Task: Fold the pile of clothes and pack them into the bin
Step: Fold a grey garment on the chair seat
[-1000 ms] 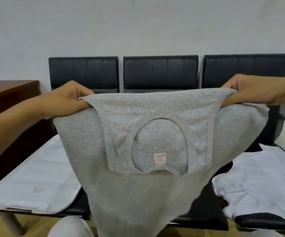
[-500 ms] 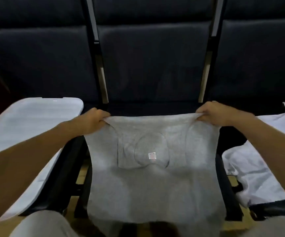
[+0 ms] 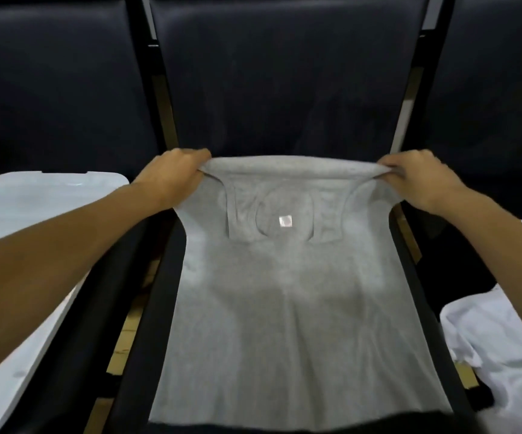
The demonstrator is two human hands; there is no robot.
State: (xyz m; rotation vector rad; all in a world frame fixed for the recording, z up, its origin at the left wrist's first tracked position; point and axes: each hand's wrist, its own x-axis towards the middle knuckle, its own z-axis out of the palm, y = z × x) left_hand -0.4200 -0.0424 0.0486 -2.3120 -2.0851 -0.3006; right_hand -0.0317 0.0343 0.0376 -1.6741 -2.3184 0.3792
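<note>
A grey sleeveless top (image 3: 288, 308) lies spread over the middle black seat (image 3: 284, 89), its neckline and a small label facing up, the upper part folded over toward me. My left hand (image 3: 175, 173) grips the fold's left corner. At the right corner, my right hand (image 3: 419, 180) grips the cloth the same way. The top's lower hem reaches the seat's front edge. A white bin lid (image 3: 28, 245) rests on the left seat. White clothes (image 3: 504, 349) lie crumpled on the right seat.
Three black padded seats stand in a row with tall backrests behind. Narrow gaps between the seats show a wooden floor (image 3: 125, 336). A dark garment (image 3: 450, 277) lies beside the white clothes on the right seat.
The grey top came down from the air onto the middle seat. Both hands moved forward and lower with the fold, and my view tilted down toward the seat.
</note>
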